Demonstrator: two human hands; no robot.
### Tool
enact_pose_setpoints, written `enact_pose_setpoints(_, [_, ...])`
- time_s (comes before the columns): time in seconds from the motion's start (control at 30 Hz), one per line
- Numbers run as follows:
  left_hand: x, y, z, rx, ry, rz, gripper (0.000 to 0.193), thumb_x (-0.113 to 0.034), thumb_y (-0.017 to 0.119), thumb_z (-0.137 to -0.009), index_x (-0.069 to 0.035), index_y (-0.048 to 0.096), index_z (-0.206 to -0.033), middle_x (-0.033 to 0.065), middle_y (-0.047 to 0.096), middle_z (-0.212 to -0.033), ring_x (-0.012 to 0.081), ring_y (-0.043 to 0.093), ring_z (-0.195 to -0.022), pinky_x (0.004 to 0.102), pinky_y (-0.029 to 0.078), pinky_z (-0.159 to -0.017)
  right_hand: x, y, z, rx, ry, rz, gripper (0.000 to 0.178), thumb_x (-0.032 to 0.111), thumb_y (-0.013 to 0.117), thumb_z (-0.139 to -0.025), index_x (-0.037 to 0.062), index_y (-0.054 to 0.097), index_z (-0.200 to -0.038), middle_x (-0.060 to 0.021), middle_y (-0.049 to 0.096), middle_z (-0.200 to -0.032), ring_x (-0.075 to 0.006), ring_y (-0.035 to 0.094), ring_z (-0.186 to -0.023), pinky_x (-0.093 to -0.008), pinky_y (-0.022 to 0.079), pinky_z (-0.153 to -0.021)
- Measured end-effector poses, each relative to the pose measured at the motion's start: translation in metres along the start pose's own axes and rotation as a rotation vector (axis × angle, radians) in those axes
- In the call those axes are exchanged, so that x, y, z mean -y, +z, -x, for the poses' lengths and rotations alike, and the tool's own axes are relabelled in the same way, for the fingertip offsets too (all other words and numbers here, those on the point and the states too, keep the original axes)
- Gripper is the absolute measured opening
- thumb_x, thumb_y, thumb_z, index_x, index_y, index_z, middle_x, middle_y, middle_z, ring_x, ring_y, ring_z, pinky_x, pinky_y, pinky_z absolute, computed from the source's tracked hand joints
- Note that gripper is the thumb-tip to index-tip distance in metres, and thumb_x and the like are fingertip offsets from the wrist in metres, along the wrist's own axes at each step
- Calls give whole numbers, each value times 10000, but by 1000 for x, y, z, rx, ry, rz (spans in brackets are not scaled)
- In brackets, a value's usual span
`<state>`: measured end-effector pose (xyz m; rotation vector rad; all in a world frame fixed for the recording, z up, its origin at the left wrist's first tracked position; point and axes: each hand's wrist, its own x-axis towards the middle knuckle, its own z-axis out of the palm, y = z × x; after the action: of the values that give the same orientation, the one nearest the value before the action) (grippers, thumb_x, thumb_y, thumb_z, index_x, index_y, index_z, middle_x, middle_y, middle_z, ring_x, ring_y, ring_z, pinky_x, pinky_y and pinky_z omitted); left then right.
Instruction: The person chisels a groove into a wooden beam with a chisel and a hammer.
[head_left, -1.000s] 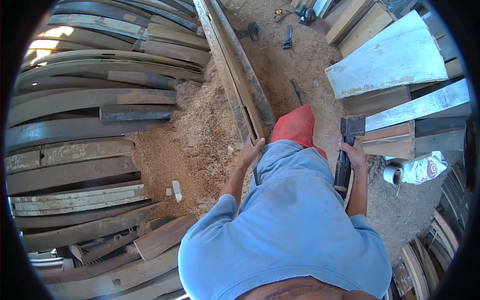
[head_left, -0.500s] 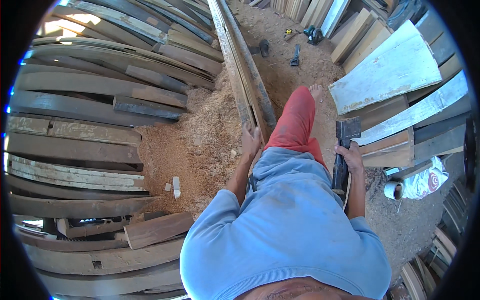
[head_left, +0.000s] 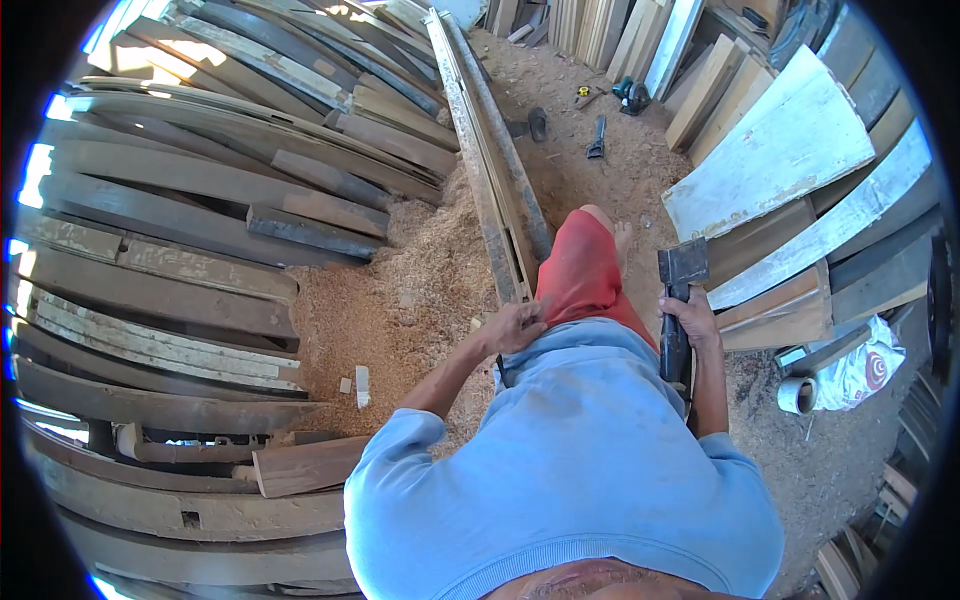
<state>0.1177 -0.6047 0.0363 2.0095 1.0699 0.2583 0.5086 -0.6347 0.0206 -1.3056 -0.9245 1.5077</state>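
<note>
My right hand (head_left: 693, 316) is wrapped round an adze-like tool (head_left: 675, 345), with a thick dark handle and a broad flat metal head (head_left: 684, 262). It is held upright beside my right hip, head away from me. My left hand (head_left: 517, 326) is at the near end of a long narrow wooden beam (head_left: 482, 190), beside my thigh in red trousers (head_left: 582, 270). Its fingers are curled; whether they grip the beam's end, the cloth or something else is hidden. The beam slants away from me and has a slot along it.
Wood shavings (head_left: 400, 290) heap left of the beam, beside stacked planks (head_left: 170, 215). Pale boards (head_left: 775, 145) lean on the right. Tools lie ahead, including a green-and-black power tool (head_left: 630, 95) and a dark hand tool (head_left: 597, 138). A white sack (head_left: 860, 370) and a roll (head_left: 796, 393) are right.
My left hand has drawn back along the beam toward me, its fingers now more curled. My right hand keeps the adze-like tool, tilted slightly differently. My bent leg has shifted, and the view has moved slightly.
</note>
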Motion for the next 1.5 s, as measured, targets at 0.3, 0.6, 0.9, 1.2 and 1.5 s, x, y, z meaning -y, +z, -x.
enact_pose_setpoints(0.3, [-129,-87,-78,-460,367,-158,172,-145,672,-882,-44,634,-1016,144,649,-934,342,644,-924,434,524,-809,1,-4,-20,15,-76,45,128,116,748,-809,32,671,-868,-53,663,-730,-140,641,-623,-298,524,-590])
enact_pose_setpoints(0.6, [-122,-78,-182,-882,-7,-427,490,-316,752,-828,-49,593,-1206,204,635,-1153,383,583,-1134,470,446,-1011,4,3,-36,174,-71,44,140,119,747,-801,39,671,-888,-52,670,-749,-144,649,-656,-297,526,-628])
enact_pose_setpoints(0.9, [83,20,-107,-489,-949,162,752,-322,807,-739,64,491,-1301,311,649,-1122,419,648,-1080,484,513,-944,-6,13,-72,250,14,43,149,145,758,-782,53,672,-861,-43,663,-728,-132,629,-649,-299,499,-611])
enact_pose_setpoints(1.2, [97,21,-122,-654,-820,185,690,-178,711,-735,-1,443,-1346,290,671,-1103,438,668,-1048,465,537,-914,1,38,-123,308,63,52,158,163,756,-785,49,683,-868,-40,669,-734,-132,626,-650,-293,492,-637])
enact_pose_setpoints(1.5, [98,29,-129,-638,-871,175,732,-139,680,-760,0,365,-1406,326,661,-1135,469,652,-1079,482,517,-956,27,81,-205,367,89,109,237,229,760,-797,52,669,-927,-32,648,-752,-132,628,-691,-294,501,-670])
